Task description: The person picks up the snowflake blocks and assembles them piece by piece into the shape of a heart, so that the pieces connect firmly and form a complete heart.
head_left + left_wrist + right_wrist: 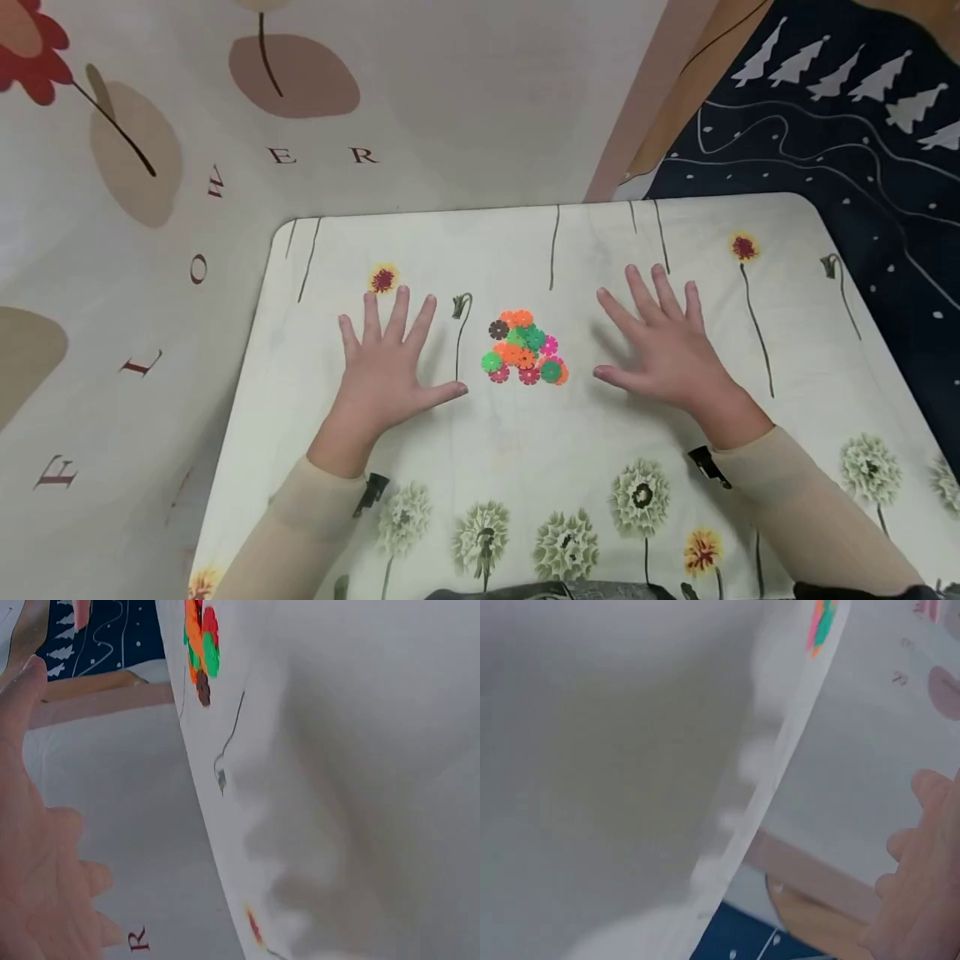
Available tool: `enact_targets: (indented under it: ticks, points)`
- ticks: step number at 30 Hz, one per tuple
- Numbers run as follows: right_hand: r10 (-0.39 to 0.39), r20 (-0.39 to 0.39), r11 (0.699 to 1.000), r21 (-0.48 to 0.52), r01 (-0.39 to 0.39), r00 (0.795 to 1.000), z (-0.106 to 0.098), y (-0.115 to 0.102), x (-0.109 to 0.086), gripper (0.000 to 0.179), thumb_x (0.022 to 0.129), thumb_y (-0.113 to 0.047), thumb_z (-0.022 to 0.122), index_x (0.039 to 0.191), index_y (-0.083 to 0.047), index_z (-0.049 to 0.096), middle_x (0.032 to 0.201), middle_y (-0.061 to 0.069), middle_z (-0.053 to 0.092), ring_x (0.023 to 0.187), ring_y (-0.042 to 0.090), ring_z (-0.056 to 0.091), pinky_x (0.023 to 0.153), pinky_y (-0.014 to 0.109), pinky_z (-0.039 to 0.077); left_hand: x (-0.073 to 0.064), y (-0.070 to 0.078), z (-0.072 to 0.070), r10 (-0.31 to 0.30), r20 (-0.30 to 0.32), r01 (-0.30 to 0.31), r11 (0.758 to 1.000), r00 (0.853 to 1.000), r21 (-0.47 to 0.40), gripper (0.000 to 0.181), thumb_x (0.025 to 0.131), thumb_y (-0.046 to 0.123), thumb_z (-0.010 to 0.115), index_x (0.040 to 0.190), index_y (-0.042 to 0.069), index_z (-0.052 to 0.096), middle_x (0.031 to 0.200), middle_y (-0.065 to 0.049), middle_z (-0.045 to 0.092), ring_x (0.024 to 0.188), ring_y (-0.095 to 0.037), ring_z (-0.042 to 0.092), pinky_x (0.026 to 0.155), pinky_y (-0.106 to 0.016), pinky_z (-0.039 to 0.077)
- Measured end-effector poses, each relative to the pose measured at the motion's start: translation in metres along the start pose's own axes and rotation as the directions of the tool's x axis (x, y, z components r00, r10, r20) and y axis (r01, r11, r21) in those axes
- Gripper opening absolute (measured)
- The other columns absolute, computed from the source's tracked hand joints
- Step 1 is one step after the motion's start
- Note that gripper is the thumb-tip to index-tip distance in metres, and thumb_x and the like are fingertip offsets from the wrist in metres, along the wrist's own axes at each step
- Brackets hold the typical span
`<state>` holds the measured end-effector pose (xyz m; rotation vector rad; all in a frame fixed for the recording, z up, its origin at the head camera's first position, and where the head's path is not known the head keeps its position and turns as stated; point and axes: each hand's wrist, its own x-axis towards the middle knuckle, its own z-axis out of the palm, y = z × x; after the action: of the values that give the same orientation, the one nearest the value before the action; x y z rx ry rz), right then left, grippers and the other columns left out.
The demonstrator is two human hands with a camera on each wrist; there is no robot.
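A small heap of notched plastic discs (pixel 517 354) in orange, green, pink and brown lies in the middle of the table. To its left my left hand (pixel 386 367) is spread palm down with straight fingers, its thumb pointing toward the heap. On the other side my right hand (pixel 663 354) is spread the same way, its thumb and fingers apart from the discs. Neither hand holds anything. Both wrist views show a shadow under the hand on the cloth; the heap of discs (pixel 202 645) appears at the top of the left wrist view.
A white tablecloth (pixel 525 450) printed with flowers covers the table. Behind and left stands a pale curtain (pixel 480 108) with printed letters and leaves. At the right hangs dark blue fabric (pixel 817 158) with white trees. Dark straps (pixel 708 467) show at the cuffs.
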<state>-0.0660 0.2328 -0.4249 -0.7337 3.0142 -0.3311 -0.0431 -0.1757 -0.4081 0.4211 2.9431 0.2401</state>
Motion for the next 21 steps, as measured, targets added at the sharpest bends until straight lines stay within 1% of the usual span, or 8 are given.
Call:
enact_targets:
  ticks: [3, 7, 9, 11, 14, 16, 19, 21]
  points:
    - [-0.023, -0.007, 0.999, 0.043, 0.024, 1.000, 0.007, -0.009, 0.000, 0.101, 0.090, -0.073, 0.066, 0.170, -0.023, 0.031, 0.179, 0.013, 0.000, 0.162, 0.042, -0.010, 0.120, 0.077, -0.007, 0.000, 0.005, 0.006, 0.042, -0.001, -0.042, 0.998, 0.999, -0.042, 0.126, 0.081, 0.088, 0.062, 0.173, 0.023, 0.006, 0.179, -0.015, -0.002, 0.158, -0.054, -0.012, 0.118, -0.081, -0.005]
    - [-0.025, 0.025, 0.988, 0.151, 0.021, 0.999, 0.018, -0.023, 0.004, 0.091, 0.096, -0.064, 0.065, 0.169, -0.021, 0.032, 0.179, 0.014, 0.003, 0.161, 0.048, 0.000, 0.119, 0.079, 0.002, 0.003, 0.013, 0.017, 0.085, 0.013, -0.084, 0.991, 0.996, -0.105, 0.119, 0.088, 0.077, 0.066, 0.173, 0.019, 0.008, 0.178, -0.018, 0.002, 0.159, -0.053, -0.007, 0.122, -0.077, 0.003]
    - [-0.001, 0.028, 0.976, 0.216, -0.005, 1.000, 0.023, -0.030, 0.008, 0.084, 0.098, -0.059, 0.064, 0.167, -0.018, 0.038, 0.177, 0.017, 0.012, 0.159, 0.049, 0.013, 0.119, 0.078, 0.011, 0.006, 0.019, 0.024, 0.099, 0.023, -0.095, 0.985, 0.995, -0.144, 0.110, 0.093, 0.068, 0.069, 0.172, 0.014, 0.015, 0.177, -0.020, 0.008, 0.159, -0.053, 0.002, 0.124, -0.072, 0.012]
    - [0.043, 0.014, 0.961, 0.271, -0.045, 0.999, 0.030, -0.038, 0.012, 0.077, 0.098, -0.057, 0.066, 0.160, -0.015, 0.049, 0.171, 0.020, 0.028, 0.152, 0.049, 0.027, 0.115, 0.075, 0.022, 0.008, 0.025, 0.032, 0.100, 0.032, -0.092, 0.976, 0.994, -0.196, 0.100, 0.096, 0.057, 0.072, 0.170, 0.009, 0.025, 0.174, -0.023, 0.020, 0.159, -0.051, 0.016, 0.125, -0.066, 0.022]
    - [0.122, -0.010, 0.933, 0.341, -0.112, 0.992, 0.040, -0.049, 0.018, 0.066, 0.095, -0.052, 0.074, 0.144, -0.009, 0.065, 0.148, 0.020, 0.054, 0.132, 0.044, 0.046, 0.106, 0.065, 0.037, 0.010, 0.033, 0.046, 0.070, 0.018, -0.063, 0.958, 0.997, -0.280, 0.086, 0.097, 0.044, 0.077, 0.163, 0.003, 0.040, 0.162, -0.024, 0.043, 0.148, -0.045, 0.041, 0.121, -0.057, 0.037]
    - [0.164, -0.012, 0.915, 0.376, -0.148, 0.986, 0.045, -0.055, 0.022, 0.059, 0.092, -0.048, 0.079, 0.133, -0.006, 0.071, 0.130, 0.017, 0.062, 0.121, 0.041, 0.052, 0.102, 0.059, 0.043, 0.012, 0.038, 0.055, 0.034, -0.002, -0.033, 0.947, 0.999, -0.318, 0.079, 0.097, 0.039, 0.078, 0.159, 0.001, 0.046, 0.151, -0.023, 0.053, 0.139, -0.041, 0.050, 0.117, -0.053, 0.043]
    - [0.207, 0.017, 0.891, 0.409, -0.196, 0.978, 0.051, -0.062, 0.029, 0.048, 0.090, -0.043, 0.082, 0.120, -0.007, 0.076, 0.105, 0.009, 0.067, 0.101, 0.031, 0.059, 0.089, 0.048, 0.051, 0.015, 0.042, 0.065, -0.013, -0.031, 0.001, 0.936, 0.999, -0.352, 0.070, 0.098, 0.035, 0.077, 0.154, 0.001, 0.053, 0.142, -0.021, 0.058, 0.129, -0.039, 0.055, 0.111, -0.051, 0.048]
    - [0.252, 0.063, 0.870, 0.422, -0.255, 0.966, 0.051, -0.067, 0.033, 0.042, 0.089, -0.042, 0.082, 0.115, -0.009, 0.076, 0.093, 0.003, 0.066, 0.087, 0.025, 0.060, 0.078, 0.043, 0.052, 0.017, 0.044, 0.070, -0.036, -0.050, 0.016, 0.932, 0.998, -0.363, 0.066, 0.098, 0.034, 0.077, 0.152, 0.003, 0.056, 0.140, -0.021, 0.059, 0.126, -0.039, 0.055, 0.108, -0.051, 0.049]
